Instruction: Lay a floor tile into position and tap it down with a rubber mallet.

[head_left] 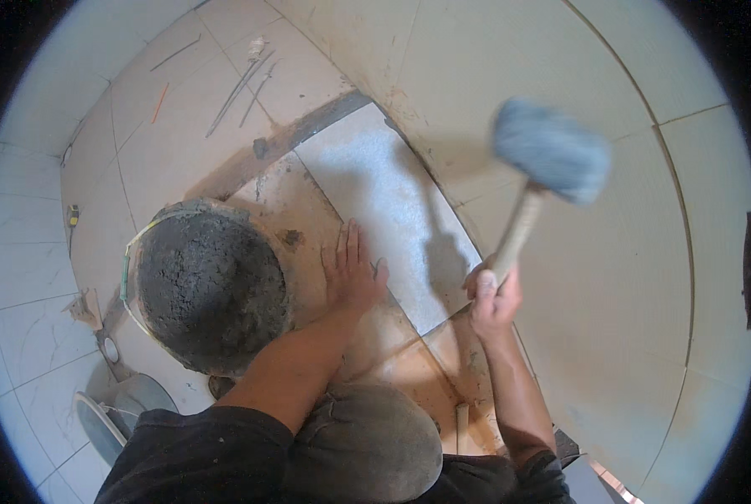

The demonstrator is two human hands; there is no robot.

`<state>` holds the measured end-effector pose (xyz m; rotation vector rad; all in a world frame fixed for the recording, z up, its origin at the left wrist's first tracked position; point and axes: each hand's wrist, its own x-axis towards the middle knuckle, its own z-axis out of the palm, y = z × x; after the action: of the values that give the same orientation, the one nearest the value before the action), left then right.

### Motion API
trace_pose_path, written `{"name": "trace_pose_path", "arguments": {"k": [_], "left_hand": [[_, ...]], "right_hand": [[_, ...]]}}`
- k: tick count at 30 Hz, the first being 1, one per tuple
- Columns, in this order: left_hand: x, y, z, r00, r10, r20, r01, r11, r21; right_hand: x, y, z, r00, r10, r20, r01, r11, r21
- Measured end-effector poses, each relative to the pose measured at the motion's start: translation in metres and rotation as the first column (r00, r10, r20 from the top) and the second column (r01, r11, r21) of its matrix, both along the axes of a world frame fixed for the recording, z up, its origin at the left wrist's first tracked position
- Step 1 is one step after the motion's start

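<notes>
My right hand (495,301) grips the wooden handle of a rubber mallet (552,151). The mallet's grey head is raised above the floor, slightly blurred by motion, near the wall on the right. Below it lies a pale rectangular floor tile (384,193) along the wall, with the shadow of my arm and the mallet across it. My left hand (356,270) rests flat with fingers spread on the tan floor at the tile's left edge. Left of that hand stands a round bucket (211,286) heaped with dark wet mortar, its handle folded down on the left.
Thin rods (239,92) and an orange stick (160,102) lie on the far floor. A grey bucket (144,395) sits at the lower left beside a trowel (84,309). The tiled wall (602,277) rises close on the right. My knee (367,441) is at the bottom.
</notes>
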<state>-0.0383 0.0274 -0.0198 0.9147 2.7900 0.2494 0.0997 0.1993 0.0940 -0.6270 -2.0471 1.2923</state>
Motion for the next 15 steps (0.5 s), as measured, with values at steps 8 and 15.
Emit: {"name": "trace_pose_path", "arguments": {"k": [8, 15], "left_hand": [[-0.001, 0.007, 0.005, 1.0, -0.017, 0.001, 0.017, 1.0, -0.017], [-0.001, 0.001, -0.006, 0.999, -0.009, -0.032, 0.009, 1.0, -0.004]], "right_hand": [[-0.023, 0.02, -0.064, 0.826, -0.033, 0.563, -0.15, 0.949, 0.277], [-0.057, 0.009, -0.007, 0.97, 0.098, 0.223, -0.117, 0.99, 0.072]]}}
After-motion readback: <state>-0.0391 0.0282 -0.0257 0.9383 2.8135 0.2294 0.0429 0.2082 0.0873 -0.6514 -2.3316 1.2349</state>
